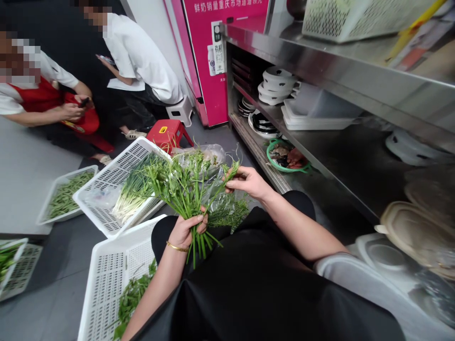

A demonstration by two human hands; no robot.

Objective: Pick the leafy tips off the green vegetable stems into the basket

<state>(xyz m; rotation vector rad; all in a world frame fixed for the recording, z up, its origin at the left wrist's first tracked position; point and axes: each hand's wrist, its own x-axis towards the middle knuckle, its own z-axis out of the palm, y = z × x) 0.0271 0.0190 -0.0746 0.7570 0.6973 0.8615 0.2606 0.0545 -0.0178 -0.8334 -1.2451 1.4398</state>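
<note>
My left hand (pixel 186 229) is closed round the stems of a bunch of leafy green stalks (pixel 179 187), held upright over my lap. A gold bangle sits on that wrist. My right hand (pixel 249 181) pinches the tip of one stalk at the bunch's upper right. Below the bunch a clear plastic bag of more greens (pixel 227 208) lies on my black apron. A white perforated basket (pixel 110 277) by my left knee holds loose green leaves (pixel 133 296).
A tilted white basket (pixel 113 184) holds spring onions; a tray of green beans (pixel 66 196) lies left. Two seated people look at phones beyond. A red stool (pixel 167 134) and a pink fridge (pixel 220 57) stand ahead. Steel shelves (pixel 320 142) with dishes run along the right.
</note>
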